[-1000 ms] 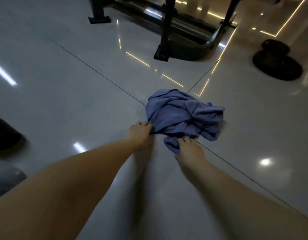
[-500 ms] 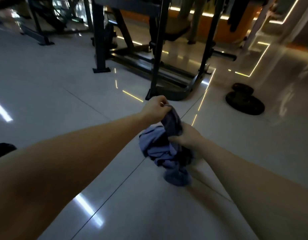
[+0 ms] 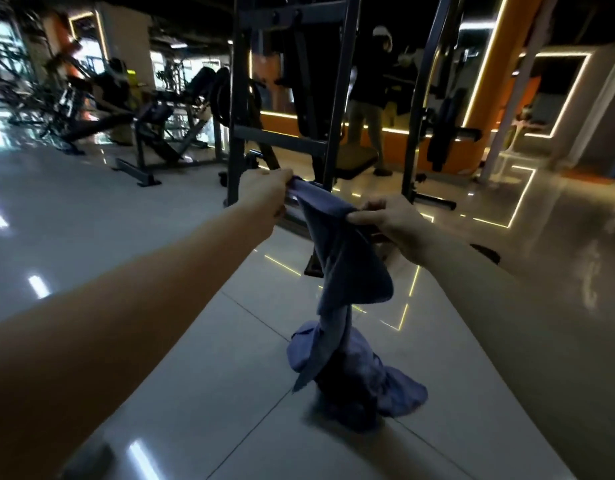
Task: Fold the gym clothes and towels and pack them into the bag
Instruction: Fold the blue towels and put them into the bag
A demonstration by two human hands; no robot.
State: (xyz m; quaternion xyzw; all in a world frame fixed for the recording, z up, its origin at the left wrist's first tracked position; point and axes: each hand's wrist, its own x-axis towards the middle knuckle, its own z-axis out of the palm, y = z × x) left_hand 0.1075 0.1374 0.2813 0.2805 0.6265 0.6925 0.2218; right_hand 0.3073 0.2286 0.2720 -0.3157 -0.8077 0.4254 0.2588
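Left hand (image 3: 264, 192) and right hand (image 3: 396, 223) each pinch the blue towel's (image 3: 347, 271) top edge; its lower end bunches on the floor (image 3: 160, 358).

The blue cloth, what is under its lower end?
Only the glossy tiled floor shows around the blue cloth, whose bunched lower end seems to rest on it. Whatever lies beneath that heap is covered.

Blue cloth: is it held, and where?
Left hand and right hand each grip the blue cloth at its top edge; the rest hangs to the floor.
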